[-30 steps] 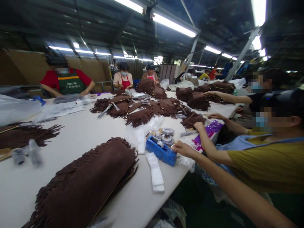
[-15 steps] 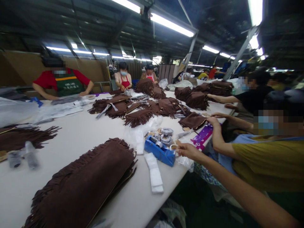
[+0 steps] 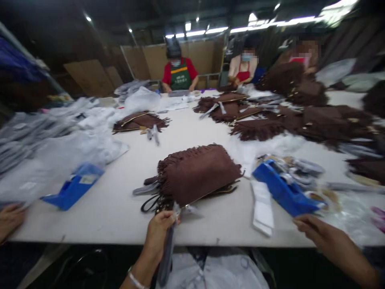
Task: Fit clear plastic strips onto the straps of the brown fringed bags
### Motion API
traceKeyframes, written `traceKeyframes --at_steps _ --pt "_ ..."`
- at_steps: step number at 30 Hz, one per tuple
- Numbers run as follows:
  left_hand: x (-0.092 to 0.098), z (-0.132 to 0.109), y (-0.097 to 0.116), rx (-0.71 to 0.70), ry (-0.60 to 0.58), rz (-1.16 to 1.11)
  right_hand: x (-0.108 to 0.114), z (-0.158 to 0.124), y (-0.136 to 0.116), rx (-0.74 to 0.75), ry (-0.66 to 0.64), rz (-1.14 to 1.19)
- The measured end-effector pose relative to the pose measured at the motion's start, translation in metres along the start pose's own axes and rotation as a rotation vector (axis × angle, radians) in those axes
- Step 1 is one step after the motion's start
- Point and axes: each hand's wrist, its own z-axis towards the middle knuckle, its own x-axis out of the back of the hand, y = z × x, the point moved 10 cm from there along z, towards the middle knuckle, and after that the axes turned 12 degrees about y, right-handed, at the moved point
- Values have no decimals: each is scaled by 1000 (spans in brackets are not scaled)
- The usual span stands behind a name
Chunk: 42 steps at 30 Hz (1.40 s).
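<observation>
My left hand (image 3: 158, 235) is at the table's near edge, fingers wrapped round a grey strip (image 3: 167, 257) that hangs down past the edge. Just beyond it lies a brown fringed suede bag (image 3: 195, 172) with a dark strap loop (image 3: 148, 204) at its near left corner. My right hand (image 3: 315, 233) reaches in from the right, its fingers pressed together at the near end of a blue tape dispenser (image 3: 282, 190). What the fingers pinch is blurred. White folded strips (image 3: 262, 206) lie between the bag and the dispenser.
A co-worker's hand (image 3: 9, 220) shows at the left edge beside a blue packet (image 3: 73, 188) and heaps of plastic bags (image 3: 69, 140). More fringed bags (image 3: 315, 120) cover the right and far table. Three people in aprons (image 3: 179, 76) work at the far side.
The view has swung left and down to the table's near edge. My right hand has drawn back from the tape rolls to the dispenser's near end. My left hand has come into view, gripping the grey strip.
</observation>
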Motion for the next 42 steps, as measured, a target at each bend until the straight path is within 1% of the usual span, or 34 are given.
traceKeyframes --at_steps 1,2,3,4,6,7,8,9,10,11,13,16,19,23,27,30,33,35,37,42 --pt "2 3 -2 11 3 -41 -24 -5 -24 19 -124 104" --pt "5 4 -5 25 16 -69 -49 -13 -55 35 -258 198" --pt "6 4 -8 43 27 -94 -70 -24 -91 52 -361 299" --pt "7 3 -10 59 34 -114 -87 -35 -130 62 -435 396" --pt "5 -1 -12 85 28 -146 -119 -58 -212 134 -567 586" --pt "3 -4 -12 96 17 -159 -132 -67 -248 176 -606 658" --pt "2 -5 -11 104 5 -173 -144 -75 -278 227 -625 710" --pt "1 -7 -10 108 -4 -187 -154 -80 -302 284 -625 737" --pt "1 -7 -9 110 -13 -198 -162 -85 -319 338 -610 743" --pt "2 -7 -7 107 -21 -206 -168 -87 -331 387 -584 730" --pt "3 -5 -4 84 -40 -212 -176 -90 -343 458 -526 670" --pt "6 -2 1 33 -61 -197 -181 -90 -348 517 -461 546" --pt "9 0 3 0 -56 -179 -184 -91 -353 561 -429 434" --pt "11 0 4 -16 -58 -141 -191 -92 -356 601 -409 281" --pt "12 -2 2 8 -88 -112 -193 -95 -358 670 -399 83" --pt "12 -4 -1 35 -127 -133 -192 -97 -364 728 -412 -31" --pt "12 -6 -6 65 -148 -174 -191 -99 -369 763 -444 -81" --pt "12 -4 -10 76 -127 -192 -193 -100 -371 772 -464 -107" --pt "14 -2 -14 66 -82 -186 -195 -100 -371 776 -476 -130" --pt "17 4 -20 25 -16 -139 -199 -102 -367 760 -461 -106"
